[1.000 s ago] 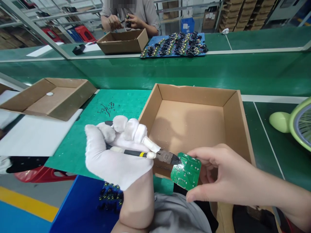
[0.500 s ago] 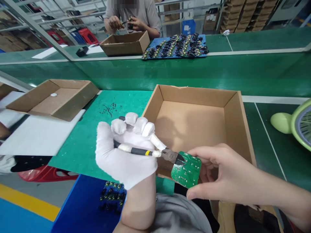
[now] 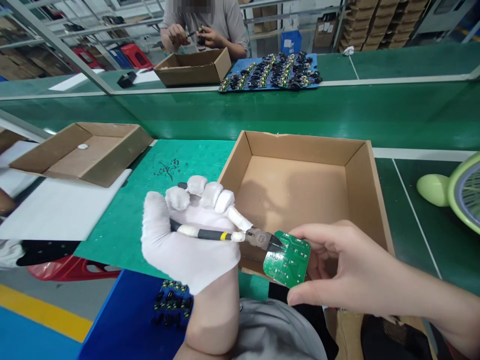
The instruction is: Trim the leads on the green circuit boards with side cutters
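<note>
My left hand (image 3: 191, 235), in a white glove and turned palm up, is closed around a pair of side cutters (image 3: 258, 238) with dark, white-taped handles. The dark jaw tips lie against the face of a small green circuit board (image 3: 288, 260); whether a lead sits between them is too small to see. My bare right hand (image 3: 333, 265) pinches that board by its right edge, thumb below and fingers behind. Both hands are over the near side of an open cardboard box (image 3: 300, 195), whose visible floor is bare.
Dark clippings (image 3: 167, 169) lie on the green mat (image 3: 146, 220). Left stands another cardboard tray (image 3: 108, 160); below, a blue bin (image 3: 123, 315) holds boards. A green fan (image 3: 467, 192) is at right. Across the bench a person (image 3: 228, 22) works beside a board-filled blue tray (image 3: 270, 75).
My left hand and the cutters have shifted slightly left, and the tips have slid a little across the board. My right hand and the board have barely moved.
</note>
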Motion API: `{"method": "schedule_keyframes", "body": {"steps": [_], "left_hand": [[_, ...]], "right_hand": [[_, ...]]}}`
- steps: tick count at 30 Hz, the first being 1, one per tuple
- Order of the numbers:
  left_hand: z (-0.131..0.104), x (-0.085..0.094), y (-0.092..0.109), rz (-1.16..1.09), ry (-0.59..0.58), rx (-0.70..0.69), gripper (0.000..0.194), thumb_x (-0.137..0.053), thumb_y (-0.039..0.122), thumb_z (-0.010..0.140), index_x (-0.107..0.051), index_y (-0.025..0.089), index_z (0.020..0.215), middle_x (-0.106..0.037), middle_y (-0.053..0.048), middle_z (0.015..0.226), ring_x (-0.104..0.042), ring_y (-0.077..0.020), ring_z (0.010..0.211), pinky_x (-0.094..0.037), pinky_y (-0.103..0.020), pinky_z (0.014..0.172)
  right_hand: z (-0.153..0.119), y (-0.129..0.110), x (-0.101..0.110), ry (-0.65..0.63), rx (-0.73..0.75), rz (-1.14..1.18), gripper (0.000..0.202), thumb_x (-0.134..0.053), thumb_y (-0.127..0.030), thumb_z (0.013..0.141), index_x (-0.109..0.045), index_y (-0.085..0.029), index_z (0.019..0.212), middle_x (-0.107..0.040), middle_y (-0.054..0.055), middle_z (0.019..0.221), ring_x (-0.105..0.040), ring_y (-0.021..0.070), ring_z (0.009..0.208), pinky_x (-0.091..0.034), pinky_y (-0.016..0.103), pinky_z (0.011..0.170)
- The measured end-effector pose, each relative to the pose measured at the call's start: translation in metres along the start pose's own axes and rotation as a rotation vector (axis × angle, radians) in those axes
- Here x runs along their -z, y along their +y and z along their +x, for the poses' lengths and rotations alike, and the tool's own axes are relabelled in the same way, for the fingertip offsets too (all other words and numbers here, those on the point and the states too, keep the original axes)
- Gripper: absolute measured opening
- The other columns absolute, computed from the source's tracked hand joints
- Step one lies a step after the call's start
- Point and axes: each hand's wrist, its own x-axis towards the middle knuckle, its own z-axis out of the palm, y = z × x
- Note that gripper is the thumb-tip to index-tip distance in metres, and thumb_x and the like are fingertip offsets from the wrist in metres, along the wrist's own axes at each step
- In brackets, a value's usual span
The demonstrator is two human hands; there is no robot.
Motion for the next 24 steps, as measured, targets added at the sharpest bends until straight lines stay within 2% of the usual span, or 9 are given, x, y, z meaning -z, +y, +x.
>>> {"method": "schedule_keyframes", "body": {"steps": [5,10,15,17,20,22,24], "left_hand": [[0.000,0.001,-0.001,0.091,-0.015,-0.046,0.042,-0.056,0.037,0.095,-0.041,0.017,0.060,-0.028,0.000,0.077,-0.032,-0.0109,0.059,-0.034,-0.028,0.051],[-0.001,-0.005,-0.003,0.116,0.096,-0.068,0.049,-0.038,0.034,0.102,-0.034,0.017,0.056,-0.022,0.001,0.072,-0.029,-0.0106,0.055,-0.029,-0.027,0.048],[-0.001,-0.009,-0.005,0.128,0.133,-0.078,0.051,-0.021,0.033,0.107,-0.024,0.016,0.059,-0.024,0.001,0.067,-0.029,-0.0089,0.050,-0.023,-0.027,0.046],[0.000,-0.007,-0.005,0.133,0.104,-0.079,0.049,-0.026,0.034,0.106,-0.023,0.016,0.060,-0.026,0.001,0.066,-0.029,-0.0086,0.049,-0.022,-0.027,0.045],[0.001,-0.004,-0.005,0.136,0.055,-0.075,0.050,-0.045,0.037,0.100,-0.025,0.016,0.060,-0.029,0.001,0.067,-0.029,-0.0089,0.050,-0.024,-0.026,0.044],[0.001,-0.005,-0.004,0.074,0.090,-0.062,0.048,-0.048,0.036,0.099,-0.028,0.017,0.060,-0.029,0.001,0.066,-0.031,-0.0090,0.051,-0.028,-0.026,0.045],[0.001,-0.008,-0.002,-0.015,0.175,-0.037,0.046,-0.041,0.036,0.101,-0.032,0.017,0.061,-0.033,0.000,0.067,-0.036,-0.0092,0.052,-0.036,-0.026,0.047]], "right_hand": [[0.001,0.000,0.000,-0.011,0.013,0.003,0.032,-0.094,-0.027,0.070,-0.072,-0.021,0.093,-0.066,-0.005,0.070,-0.057,0.0109,0.060,-0.044,0.018,0.053],[0.001,0.001,0.000,-0.021,0.000,0.017,0.030,-0.093,-0.028,0.071,-0.070,-0.020,0.089,-0.064,-0.006,0.069,-0.056,0.0103,0.060,-0.043,0.017,0.052],[0.001,0.002,0.000,-0.029,0.000,-0.020,0.035,-0.093,-0.030,0.072,-0.072,-0.020,0.098,-0.065,-0.005,0.069,-0.057,0.0114,0.059,-0.043,0.019,0.052],[0.002,0.003,0.000,-0.029,-0.004,-0.045,0.033,-0.092,-0.031,0.072,-0.072,-0.020,0.096,-0.065,-0.005,0.068,-0.057,0.0117,0.059,-0.042,0.019,0.051],[0.002,0.002,0.000,-0.030,-0.001,-0.049,0.030,-0.091,-0.031,0.073,-0.070,-0.020,0.090,-0.065,-0.005,0.068,-0.057,0.0119,0.059,-0.042,0.019,0.051],[0.002,0.001,0.000,-0.018,0.003,-0.036,0.029,-0.091,-0.030,0.073,-0.069,-0.020,0.088,-0.064,-0.005,0.067,-0.058,0.0115,0.058,-0.043,0.019,0.050],[0.002,0.000,0.000,-0.003,0.003,-0.022,0.029,-0.092,-0.027,0.073,-0.067,-0.020,0.087,-0.063,-0.006,0.066,-0.057,0.0106,0.056,-0.042,0.018,0.049]]}}
